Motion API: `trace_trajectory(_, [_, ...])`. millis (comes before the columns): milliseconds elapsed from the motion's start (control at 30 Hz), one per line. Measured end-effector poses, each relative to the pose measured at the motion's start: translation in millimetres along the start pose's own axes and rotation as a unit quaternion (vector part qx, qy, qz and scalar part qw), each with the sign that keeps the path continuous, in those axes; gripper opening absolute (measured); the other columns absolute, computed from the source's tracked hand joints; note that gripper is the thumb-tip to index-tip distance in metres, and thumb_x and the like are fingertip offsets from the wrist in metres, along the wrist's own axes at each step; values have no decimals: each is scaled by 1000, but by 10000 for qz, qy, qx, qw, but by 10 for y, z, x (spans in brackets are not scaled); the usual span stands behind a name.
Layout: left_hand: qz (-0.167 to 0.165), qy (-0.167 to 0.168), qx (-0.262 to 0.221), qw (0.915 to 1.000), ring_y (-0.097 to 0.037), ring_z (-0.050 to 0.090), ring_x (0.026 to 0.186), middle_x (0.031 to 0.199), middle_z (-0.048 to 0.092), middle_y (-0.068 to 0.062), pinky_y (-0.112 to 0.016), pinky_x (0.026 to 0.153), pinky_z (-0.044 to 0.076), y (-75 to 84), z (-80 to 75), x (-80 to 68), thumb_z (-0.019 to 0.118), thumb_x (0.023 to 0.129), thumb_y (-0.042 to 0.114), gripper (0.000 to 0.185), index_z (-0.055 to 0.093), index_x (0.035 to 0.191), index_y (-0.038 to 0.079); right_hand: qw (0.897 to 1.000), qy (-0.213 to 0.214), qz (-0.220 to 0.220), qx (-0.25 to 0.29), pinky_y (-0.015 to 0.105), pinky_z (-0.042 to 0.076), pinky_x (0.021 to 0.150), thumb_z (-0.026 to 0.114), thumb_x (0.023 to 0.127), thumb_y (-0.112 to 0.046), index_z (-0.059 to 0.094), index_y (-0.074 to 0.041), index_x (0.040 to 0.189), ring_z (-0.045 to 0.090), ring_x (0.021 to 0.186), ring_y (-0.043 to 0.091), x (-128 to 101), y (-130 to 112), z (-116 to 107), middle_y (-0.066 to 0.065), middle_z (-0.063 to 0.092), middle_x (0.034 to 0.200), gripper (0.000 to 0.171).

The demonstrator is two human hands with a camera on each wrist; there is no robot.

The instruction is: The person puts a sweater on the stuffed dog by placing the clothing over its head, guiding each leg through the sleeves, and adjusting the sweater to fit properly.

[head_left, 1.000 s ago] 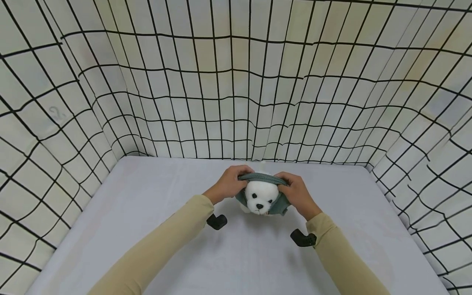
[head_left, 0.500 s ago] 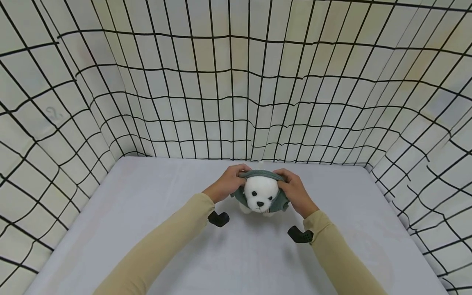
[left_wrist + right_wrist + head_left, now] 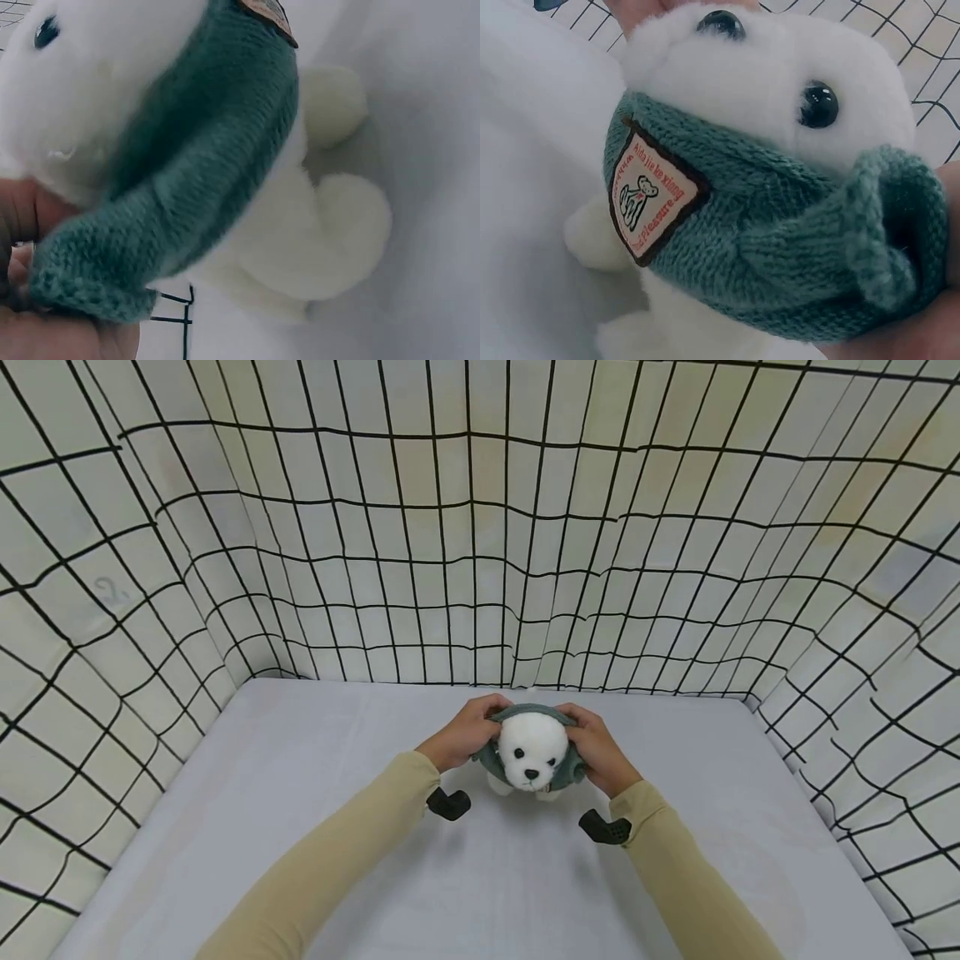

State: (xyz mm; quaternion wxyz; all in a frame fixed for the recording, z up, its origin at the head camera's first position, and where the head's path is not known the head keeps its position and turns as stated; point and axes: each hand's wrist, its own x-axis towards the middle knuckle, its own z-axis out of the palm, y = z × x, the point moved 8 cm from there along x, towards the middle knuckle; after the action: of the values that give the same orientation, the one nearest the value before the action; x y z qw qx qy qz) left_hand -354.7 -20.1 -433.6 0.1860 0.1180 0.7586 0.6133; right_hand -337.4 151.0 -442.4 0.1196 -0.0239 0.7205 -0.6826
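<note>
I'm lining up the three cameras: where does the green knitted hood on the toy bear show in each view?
Head: green knitted hood arches over the toy bear, mid-frame, between left hand and right hand.
Left wrist: hood runs diagonally from upper right to lower left.
Right wrist: hood fills the lower centre, with a sewn patch.
Shared landmark: the bear's white face.

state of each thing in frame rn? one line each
plush bear: upright on the table, face toward the camera.
green knit hood: stretched over the top of the bear's head, sewn patch showing in the right wrist view.
left hand: grips the hood's edge.
right hand: grips the hood's other edge.
table: covered in a pale sheet.
</note>
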Motion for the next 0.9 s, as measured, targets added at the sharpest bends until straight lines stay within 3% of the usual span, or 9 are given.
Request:
trace_trajectory(133, [-147, 192, 85, 9997, -24, 51, 119, 126, 58, -9, -42, 98, 46, -119, -21, -23, 44, 86, -12, 44, 59, 122, 8, 9998, -77, 195, -28, 30, 51, 86, 45, 98, -7, 55, -5, 126, 54, 108, 15, 15, 116, 34, 8, 56, 126, 30])
trace_trajectory(267, [-87, 372, 222, 9990, -24, 49, 128, 131, 57, -7, -43, 106, 43, -169, -68, -46, 51, 92, -2, 39, 57, 127, 12, 9997, 102, 212, -112, 27, 50, 86, 46, 100, -12, 54, -4, 130, 52, 111, 14, 16, 199, -24, 12, 52, 133, 31])
trace_trajectory(400, [-47, 551, 227, 9982, -22, 51, 128, 132, 59, -5, -41, 106, 44, -189, -148, -54, 55, 94, 7, 37, 55, 131, 15, 9996, 243, 146, 59, 23, 51, 87, 48, 102, -29, 51, -5, 133, 55, 109, 10, 13, 257, -122, 10, 52, 132, 40])
trace_trajectory(567, [-161, 551, 55, 9983, -21, 51, 129, 136, 58, -4, -41, 107, 42, -263, -229, -107, 57, 96, 16, 36, 55, 132, 16, 9991, 102, 362, 177, 25, 51, 86, 48, 98, -48, 49, -5, 133, 56, 104, 8, -76, 343, -200, 3, 54, 124, 56])
trace_trajectory(700, [-247, 435, -108, 9987, -20, 56, 122, 135, 58, -6, -39, 101, 46, -317, -254, -146, 57, 96, 20, 37, 55, 132, 14, 9983, -354, 454, 111, 36, 50, 90, 43, 101, -44, 45, -7, 136, 56, 104, 13, -180, 374, -209, 3, 53, 124, 51])
trace_trajectory(800, [-258, 396, -117, 9988, -20, 58, 116, 134, 59, -6, -36, 95, 49, -339, -264, -177, 58, 96, 20, 35, 55, 130, 13, 9971, -622, 429, 134, 43, 49, 94, 44, 102, -28, 40, -8, 141, 57, 107, 15, -228, 389, -214, 3, 54, 125, 44])
trace_trajectory(900, [-207, 462, -2, 9987, -17, 60, 111, 129, 62, -7, -31, 91, 50, -338, -272, -204, 60, 95, 18, 31, 57, 125, 11, 9976, -584, 337, 128, 42, 49, 93, 46, 97, -13, 39, -6, 141, 58, 104, 15, -233, 392, -247, 2, 58, 121, 44])
